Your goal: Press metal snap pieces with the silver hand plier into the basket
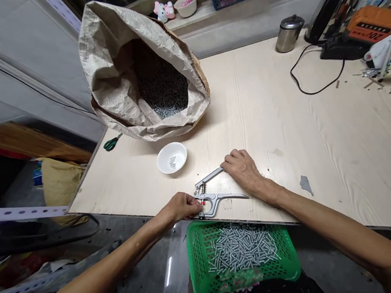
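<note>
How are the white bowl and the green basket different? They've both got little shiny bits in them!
The white bowl is round and smaller; the green basket is longer, with rounded corners. The bowl's wall looks solid, but the basket's has holes. The bowl holds a few bits, the basket a big heap. Both are open on top.

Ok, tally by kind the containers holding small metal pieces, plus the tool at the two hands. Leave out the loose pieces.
Sack: 1
White bowl: 1
Green basket: 1
Gray hand tool: 1
Total: 4
</note>
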`<action>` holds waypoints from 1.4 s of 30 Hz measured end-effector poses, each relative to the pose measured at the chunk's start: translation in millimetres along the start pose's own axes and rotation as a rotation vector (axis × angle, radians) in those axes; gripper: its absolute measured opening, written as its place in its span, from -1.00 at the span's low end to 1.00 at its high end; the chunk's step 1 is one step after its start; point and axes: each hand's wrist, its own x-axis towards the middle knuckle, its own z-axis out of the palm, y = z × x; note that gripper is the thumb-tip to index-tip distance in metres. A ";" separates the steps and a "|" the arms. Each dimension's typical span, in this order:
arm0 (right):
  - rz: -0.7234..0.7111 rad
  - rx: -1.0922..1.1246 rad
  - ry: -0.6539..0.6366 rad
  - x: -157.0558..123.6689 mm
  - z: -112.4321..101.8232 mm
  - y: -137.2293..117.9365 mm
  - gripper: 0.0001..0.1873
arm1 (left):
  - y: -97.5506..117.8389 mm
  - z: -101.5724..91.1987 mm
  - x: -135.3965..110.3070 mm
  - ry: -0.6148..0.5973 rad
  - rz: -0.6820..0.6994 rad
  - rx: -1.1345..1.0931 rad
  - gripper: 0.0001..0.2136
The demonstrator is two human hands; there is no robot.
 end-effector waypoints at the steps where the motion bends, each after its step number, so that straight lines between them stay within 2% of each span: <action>1: -0.002 -0.005 0.003 -0.1 0.5 0.2 -0.75 | -0.7 0.6 0.2 0.004 0.003 0.003 -0.69; 10: -0.003 -0.068 0.036 0.5 -4.6 -1.7 -0.65 | -6.4 6.7 3.8 0.063 -0.018 0.085 -0.70; 14: 0.015 -0.017 -0.045 0.6 -9.3 -0.4 -0.73 | -8.8 8.4 1.4 0.099 -0.006 0.059 -0.70; 17: 0.027 0.126 -0.105 -4.2 -17.1 0.3 -0.82 | -8.5 9.6 -1.0 0.109 0.007 0.031 -0.69; 18: 0.023 0.186 -0.110 -7.6 -19.8 0.5 -0.71 | -7.9 9.8 -1.5 0.113 0.010 0.026 -0.68; 22: -0.050 0.319 -0.122 -29.1 -25.6 2.3 0.00 | -6.0 10.1 -1.5 0.122 0.013 0.033 -0.69; 23: -0.068 0.322 -0.129 -35.0 -25.6 3.0 0.10 | -6.0 10.2 -1.3 0.125 0.011 0.036 -0.69; 25: -0.082 0.316 -0.146 -44.5 -25.5 3.8 0.15 | -6.2 10.5 -1.1 0.137 0.009 0.034 -0.69; 28: -0.075 0.314 -0.151 -50.4 -28.4 3.2 0.08 | -5.0 11.5 -2.6 0.148 0.013 0.030 -0.69; 33: -0.101 0.344 -0.118 -44.9 -39.8 -2.5 -0.15 | 0.7 12.6 -5.5 0.145 0.022 0.060 -0.70; 39: -0.074 0.344 -0.144 -45.2 -47.8 -10.2 -0.24 | -2.8 10.2 -5.7 0.127 0.021 0.100 -0.69; 41: -0.065 0.382 -0.134 -47.3 -49.7 -12.9 -0.27 | -2.4 12.7 -10.7 0.175 0.043 0.212 -0.71; 42: -0.057 0.398 -0.127 -48.3 -50.4 -14.4 -0.28 | -1.0 15.3 -13.6 0.244 0.087 0.299 -0.73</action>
